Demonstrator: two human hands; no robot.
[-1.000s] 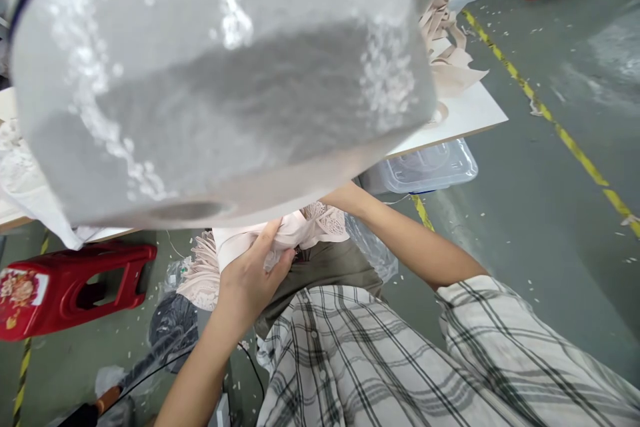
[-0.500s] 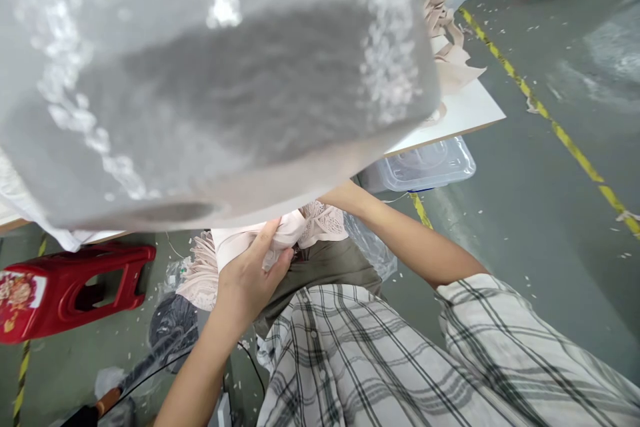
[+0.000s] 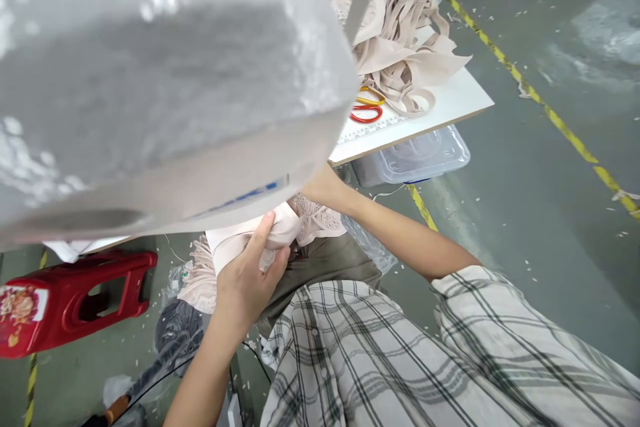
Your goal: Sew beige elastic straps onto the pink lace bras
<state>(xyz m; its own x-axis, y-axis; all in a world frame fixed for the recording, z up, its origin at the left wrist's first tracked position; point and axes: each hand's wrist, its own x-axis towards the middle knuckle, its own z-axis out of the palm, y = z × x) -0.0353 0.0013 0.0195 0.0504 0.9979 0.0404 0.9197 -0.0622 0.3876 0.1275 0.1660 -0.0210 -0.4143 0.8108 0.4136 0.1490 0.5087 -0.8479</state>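
Pale-pink cloth point(image 3: 284, 225): bunched, partly under the grey casing point(image 3: 175, 80)
Left hand point(image 3: 250, 273): half-curled, holding the cloth
Right hand point(image 3: 323, 185): fingers hidden; cannot tell openness or grip

The left hand point(image 3: 245, 280) lies back upward, index finger stretched forward and thumb spread to its right, with its forearm point(image 3: 203, 367) trailing behind. Ahead and to its right, the right hand point(image 3: 323, 185) is mostly hidden, fingers out of sight, its forearm point(image 3: 405, 230) slanting back rightward.
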